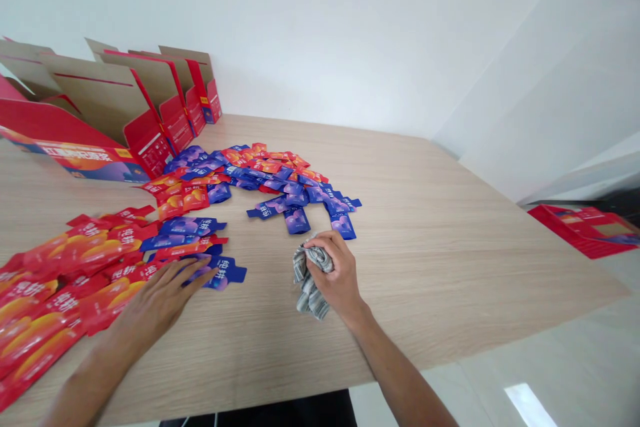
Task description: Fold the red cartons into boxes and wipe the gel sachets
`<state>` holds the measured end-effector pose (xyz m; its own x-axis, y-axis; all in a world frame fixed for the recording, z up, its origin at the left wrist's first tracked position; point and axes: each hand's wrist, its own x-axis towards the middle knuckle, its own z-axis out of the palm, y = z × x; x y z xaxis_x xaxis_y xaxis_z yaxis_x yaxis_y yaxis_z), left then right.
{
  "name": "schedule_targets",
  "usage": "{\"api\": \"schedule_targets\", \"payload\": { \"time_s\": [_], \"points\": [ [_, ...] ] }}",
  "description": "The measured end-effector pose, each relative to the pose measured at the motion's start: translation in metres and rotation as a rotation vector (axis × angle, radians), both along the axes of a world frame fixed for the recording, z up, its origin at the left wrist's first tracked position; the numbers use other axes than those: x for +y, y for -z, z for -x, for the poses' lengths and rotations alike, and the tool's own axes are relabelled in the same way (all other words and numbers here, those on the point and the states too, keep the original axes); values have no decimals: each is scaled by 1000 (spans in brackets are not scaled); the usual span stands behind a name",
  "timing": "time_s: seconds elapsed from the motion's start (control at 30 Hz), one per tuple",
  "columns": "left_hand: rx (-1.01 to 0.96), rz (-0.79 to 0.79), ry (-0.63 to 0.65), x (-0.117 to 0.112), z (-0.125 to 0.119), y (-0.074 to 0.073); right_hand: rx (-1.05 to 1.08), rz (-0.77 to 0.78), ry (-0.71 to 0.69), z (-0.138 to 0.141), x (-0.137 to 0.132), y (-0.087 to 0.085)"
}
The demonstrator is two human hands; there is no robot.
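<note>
At table (450,247) front edge, right hand (340,277) has its grip closed round a crumpled striped cloth (307,297), on bare wood. A stray blue packet (344,227) lies just beyond the knuckles. Left hand (160,300) lies flat w/ grip wide & holding nothing, fingertips on a dark-blue packet (227,273) beside the red packets (45,307). Further back: mixed packet scatter (280,180) & open red cartons (150,107) nr wall.

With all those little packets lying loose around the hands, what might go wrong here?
The cloth bunched in the right hand could sweep the nearest blue packets out of place. The left hand, flat on overlapping packets, might slide them into a jumble. The red packets by the table edge could slip off.
</note>
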<state>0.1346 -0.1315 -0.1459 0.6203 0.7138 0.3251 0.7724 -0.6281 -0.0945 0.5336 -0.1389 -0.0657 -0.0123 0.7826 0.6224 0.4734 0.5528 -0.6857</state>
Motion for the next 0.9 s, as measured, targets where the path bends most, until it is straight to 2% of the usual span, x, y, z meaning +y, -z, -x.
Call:
{"api": "schedule_targets", "payload": {
  "time_s": [0.23, 0.43, 0.53, 0.73, 0.9],
  "points": [
    [2, 43, -69, 2, 32, -6, -4, 1, 6, 0, -1, -3],
    [39, 95, -132, -7, 41, -26, -11, 2, 18, 0, 0, -4],
    [31, 110, -160, -10, 38, -31, 1, -7, 8, 0, 0, -4],
    [-61, 78, -147, -6, 27, -24, 14, -23, 3, 0, -1, -5],
    [-96, 48, -60, 7, -5, -28, 36, -30, 21, -2, -1, -6]
  ]
}}
